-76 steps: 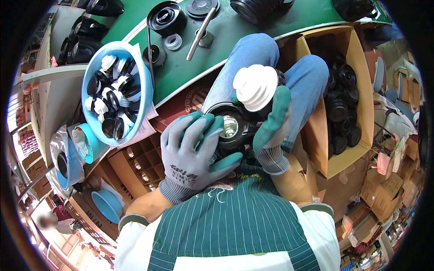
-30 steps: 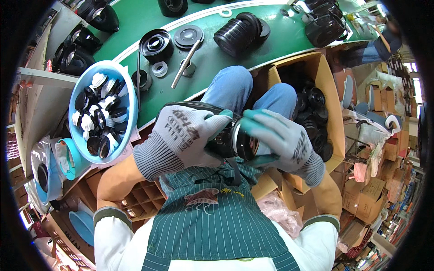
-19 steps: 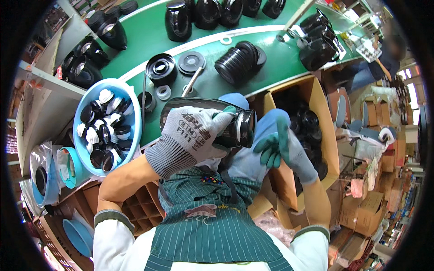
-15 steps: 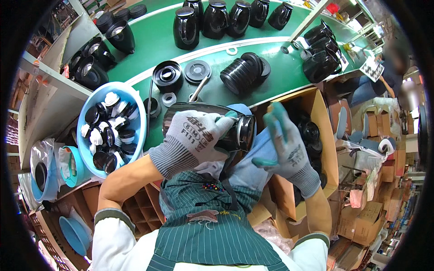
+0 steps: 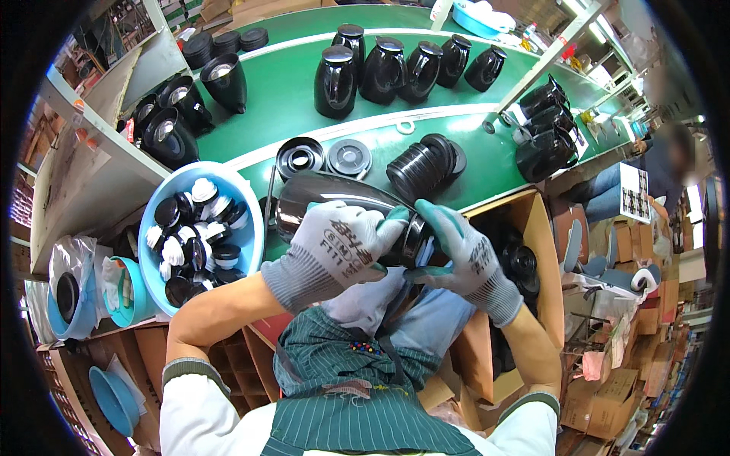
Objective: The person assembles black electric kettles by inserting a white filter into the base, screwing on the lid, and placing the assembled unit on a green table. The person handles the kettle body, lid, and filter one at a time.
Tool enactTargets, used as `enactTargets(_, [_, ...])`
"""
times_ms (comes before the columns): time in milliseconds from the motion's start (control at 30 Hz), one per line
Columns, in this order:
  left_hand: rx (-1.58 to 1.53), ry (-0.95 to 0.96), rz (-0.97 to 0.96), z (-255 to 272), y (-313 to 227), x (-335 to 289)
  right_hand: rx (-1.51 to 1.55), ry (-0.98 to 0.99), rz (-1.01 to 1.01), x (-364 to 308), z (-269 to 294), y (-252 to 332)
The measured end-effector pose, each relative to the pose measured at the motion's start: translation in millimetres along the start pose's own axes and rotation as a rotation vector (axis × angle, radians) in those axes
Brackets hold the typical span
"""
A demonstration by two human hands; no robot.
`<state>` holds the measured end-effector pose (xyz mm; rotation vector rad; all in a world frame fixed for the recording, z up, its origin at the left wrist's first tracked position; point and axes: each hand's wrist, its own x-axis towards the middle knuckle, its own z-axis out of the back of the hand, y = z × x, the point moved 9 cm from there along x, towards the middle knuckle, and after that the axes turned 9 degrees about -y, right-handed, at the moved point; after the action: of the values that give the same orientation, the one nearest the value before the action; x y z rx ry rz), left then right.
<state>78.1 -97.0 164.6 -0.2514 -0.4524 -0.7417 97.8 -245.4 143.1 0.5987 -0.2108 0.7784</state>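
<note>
A glossy black jug (image 5: 334,199) lies on its side above my lap, its ringed end pointing right. My left hand (image 5: 334,245), in a grey and green glove, is wrapped over the jug's body near that end. My right hand (image 5: 465,254), gloved the same way, is closed around the ringed end, with fingers above and thumb below. Just beyond the jug on the green bench are a round black part (image 5: 299,158) with a pale centre, a flat grey disc (image 5: 349,158) and a row of stacked black discs (image 5: 417,169).
A blue basin (image 5: 157,283) of black and white lids stands left. Several upright black jugs (image 5: 334,83) are on the far bench; more (image 5: 544,152) stand at its right. A cardboard box (image 5: 553,289) with black round parts is at my right. A person (image 5: 669,171) is far right.
My right hand has moved left and down from the air onto the jug's ringed end and closed on it. My left hand keeps its hold. The view has shifted slightly.
</note>
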Motion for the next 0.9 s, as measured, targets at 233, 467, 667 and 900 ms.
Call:
enactTargets(233, [0.28,-0.174,-0.192,2.3,30.2,7.3,0.832,-0.28,-0.854,15.1,-77.1,-46.1])
enactTargets(467, [0.351,-0.224,-0.156,13.7,103.3,13.6,1.197,-0.336,-0.833,77.1,-114.2,-66.3])
enactTargets(667, [0.11,-0.452,0.418,28.4,305.4,33.2,1.381,0.078,-0.968,53.1,-154.1,-68.7])
enactTargets(900, [-0.303,-1.052,0.79,-82.0,524.8,46.4,1.336,0.039,-1.125,-33.3,-167.4,-92.0])
